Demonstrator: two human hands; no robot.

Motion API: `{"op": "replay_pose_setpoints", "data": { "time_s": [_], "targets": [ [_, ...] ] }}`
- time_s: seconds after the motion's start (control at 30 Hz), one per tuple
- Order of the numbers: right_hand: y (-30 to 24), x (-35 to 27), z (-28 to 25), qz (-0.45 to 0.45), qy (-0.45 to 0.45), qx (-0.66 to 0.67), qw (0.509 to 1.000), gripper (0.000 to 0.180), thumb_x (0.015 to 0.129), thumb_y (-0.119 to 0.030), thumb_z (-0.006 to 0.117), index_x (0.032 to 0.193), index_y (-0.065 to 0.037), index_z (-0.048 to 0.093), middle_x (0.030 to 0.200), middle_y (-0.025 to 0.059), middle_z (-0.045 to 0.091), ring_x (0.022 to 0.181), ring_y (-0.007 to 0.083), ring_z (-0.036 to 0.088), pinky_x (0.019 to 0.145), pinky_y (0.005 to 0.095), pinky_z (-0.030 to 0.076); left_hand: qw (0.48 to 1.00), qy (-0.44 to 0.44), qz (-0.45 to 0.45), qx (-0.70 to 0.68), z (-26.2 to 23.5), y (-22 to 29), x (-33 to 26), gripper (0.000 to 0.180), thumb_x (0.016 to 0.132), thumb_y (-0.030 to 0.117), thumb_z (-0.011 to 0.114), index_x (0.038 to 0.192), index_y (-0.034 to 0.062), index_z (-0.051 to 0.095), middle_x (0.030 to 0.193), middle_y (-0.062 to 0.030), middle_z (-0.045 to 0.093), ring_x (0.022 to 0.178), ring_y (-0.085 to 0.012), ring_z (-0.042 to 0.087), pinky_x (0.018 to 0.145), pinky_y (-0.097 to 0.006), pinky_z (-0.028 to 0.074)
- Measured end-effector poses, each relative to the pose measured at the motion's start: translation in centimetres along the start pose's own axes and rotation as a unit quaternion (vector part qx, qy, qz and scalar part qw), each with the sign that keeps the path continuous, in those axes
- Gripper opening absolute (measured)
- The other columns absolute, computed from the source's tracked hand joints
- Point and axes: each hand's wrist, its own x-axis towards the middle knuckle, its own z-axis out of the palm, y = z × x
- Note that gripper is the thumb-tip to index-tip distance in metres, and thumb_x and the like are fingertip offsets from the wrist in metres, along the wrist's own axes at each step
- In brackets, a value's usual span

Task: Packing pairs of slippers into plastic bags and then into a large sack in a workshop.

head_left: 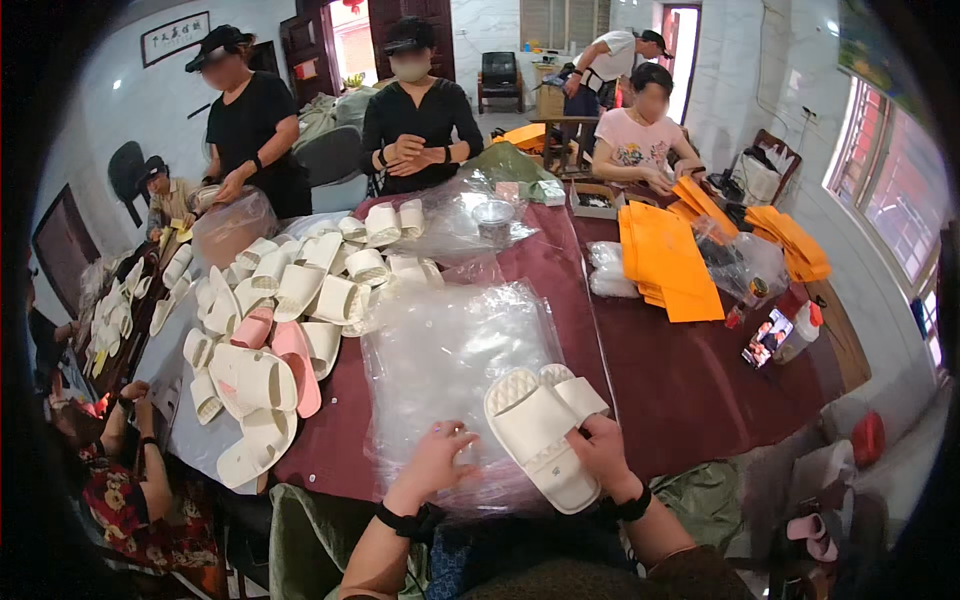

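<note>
My right hand [603, 456] grips a pair of cream slide slippers [535, 440] near the table's front edge. One slipper lies partly over the other, so much of the rear one is hidden. Beneath them spreads a stack of clear plastic bags [450, 350]. Over the bags' front part, my left hand [440, 460] is open, its fingers bent and apart with nothing seen in them. A heap of cream slippers [300, 290] lies left of the bags, with a few pink slippers [293, 365] among them.
Orange flat packages [670, 265] are stacked on the dark red table [660, 400] at right. A phone [768, 338] stands beside a white bottle [803, 325] there. Several people stand or sit around the table; one at far left handles a clear bag [235, 230].
</note>
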Motion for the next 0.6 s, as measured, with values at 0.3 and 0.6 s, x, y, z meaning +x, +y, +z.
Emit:
{"op": "replay_pose_setpoints", "data": {
  "time_s": [0.3, 0.6],
  "targets": [
    [-2.6, -2.2, -0.1, -0.064, -0.085, 0.058, 0.993, 0.019, 0.084, -0.016, 0.068, 0.095, 0.0, 0.069, 0.083, 0.0183, 0.067, 0.072, 0.0301, 0.068, 0.063, 0.0366, 0.051, 0.994, 0.073, -0.047, -0.061, 0.8, 0.8, -0.1, 0.034, 0.076, 0.014, 0.072, 0.109, 0.0067, 0.07, 0.12, -0.0175, 0.06, 0.112, -0.0377, 0.053, 0.097, -0.044, 0.045],
    [-4.2, -3.4, 0.2, -0.2, -0.222, -0.031, 0.954, 0.022, 0.084, -0.024, 0.067, 0.093, -0.003, 0.068, 0.083, 0.0186, 0.064, 0.078, 0.0377, 0.063, 0.067, 0.0433, 0.049, 0.974, 0.08, -0.128, -0.171, 1.3, -0.2, 0.0, 0.022, 0.086, 0.017, 0.065, 0.103, 0.0065, 0.073, 0.115, -0.0161, 0.064, 0.108, -0.035, 0.057, 0.093, -0.041, 0.047]
  ]
}}
